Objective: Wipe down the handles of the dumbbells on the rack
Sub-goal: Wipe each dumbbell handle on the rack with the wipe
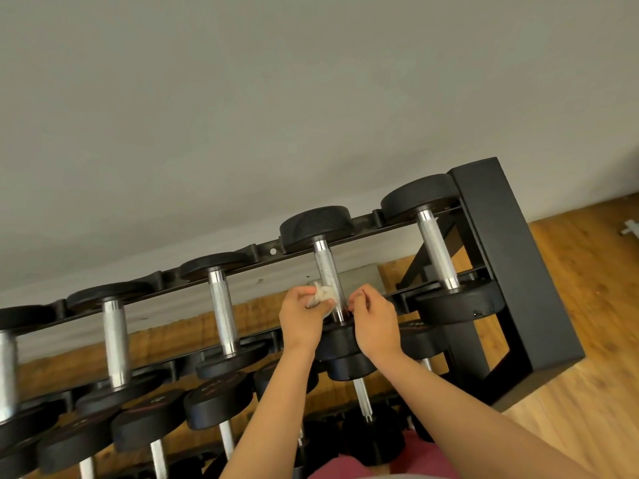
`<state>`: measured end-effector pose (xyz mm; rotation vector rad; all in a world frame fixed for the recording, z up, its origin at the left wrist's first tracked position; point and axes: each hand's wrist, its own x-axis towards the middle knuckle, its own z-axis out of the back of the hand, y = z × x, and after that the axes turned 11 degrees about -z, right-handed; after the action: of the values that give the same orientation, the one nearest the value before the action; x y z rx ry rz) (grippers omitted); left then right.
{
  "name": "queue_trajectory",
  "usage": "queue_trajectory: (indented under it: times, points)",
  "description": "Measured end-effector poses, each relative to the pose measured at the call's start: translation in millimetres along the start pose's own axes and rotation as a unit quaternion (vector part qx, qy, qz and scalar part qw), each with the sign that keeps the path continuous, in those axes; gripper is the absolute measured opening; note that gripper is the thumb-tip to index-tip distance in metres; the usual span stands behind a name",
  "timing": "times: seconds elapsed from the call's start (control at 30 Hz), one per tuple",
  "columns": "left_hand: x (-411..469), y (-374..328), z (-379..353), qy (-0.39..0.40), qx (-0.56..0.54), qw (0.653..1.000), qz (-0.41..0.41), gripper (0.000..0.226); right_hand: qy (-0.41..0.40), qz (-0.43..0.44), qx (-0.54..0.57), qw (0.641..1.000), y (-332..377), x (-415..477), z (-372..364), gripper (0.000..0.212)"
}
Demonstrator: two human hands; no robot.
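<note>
while the left grip [301,318] clenches a crumpled white cloth [321,296], the wad sits pressed to the left side of a dumbbell handle [326,267], low down near its front weight, on the top tier of the black rack [501,243]. the right grip [373,319] is curled just beside the handle's right side, possibly touching it; whether it holds anything cannot be told. the handle is knurled, shiny steel between round black heads.

Black dumbbell rack [511,257] against a grey wall [311,98], on a wooden floor [587,305]; the left hand [301,318] grips a crumpled white cloth [321,295] against a top-tier knurled steel handle [326,271]; the right hand [373,318] curls just beside that handle, its grip unclear.
</note>
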<state>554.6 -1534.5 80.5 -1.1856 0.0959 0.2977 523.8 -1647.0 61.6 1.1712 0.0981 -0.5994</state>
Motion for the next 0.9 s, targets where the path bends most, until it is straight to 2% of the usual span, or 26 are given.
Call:
queue_trajectory:
  times: [0.13, 0.27, 0.47, 0.63, 0.9]
  points:
    - [3.5, -1.8, -5.2, -0.025, 0.013, 0.999, -0.021, 0.012, -0.002, -0.003, 0.003, 1.000, 0.5, -0.1, -0.7, 0.026]
    - [0.5, -1.2, -7.7, -0.043, 0.013, 0.998, -0.037, 0.010, 0.000, -0.004, 0.005, 1.000, 0.8, -0.8, -0.1, 0.026]
    - [-1.4, 1.9, -3.6, 0.000, -0.059, 0.998, -0.024, 0.008, 0.003, -0.005, 0.008, 1.000, 2.0, -0.6, 0.7, 0.027]
    - [-0.9, 1.9, -4.6, -0.007, -0.048, 0.998, -0.033, 0.010, 0.003, -0.001, 0.009, 1.000, 1.1, -1.2, 0.5, 0.027]
    - [-1.8, -4.0, -13.5, -0.024, 0.046, 0.997, -0.061, 0.025, -0.002, 0.001, 0.010, 1.000, 0.9, -0.9, 0.3, 0.026]
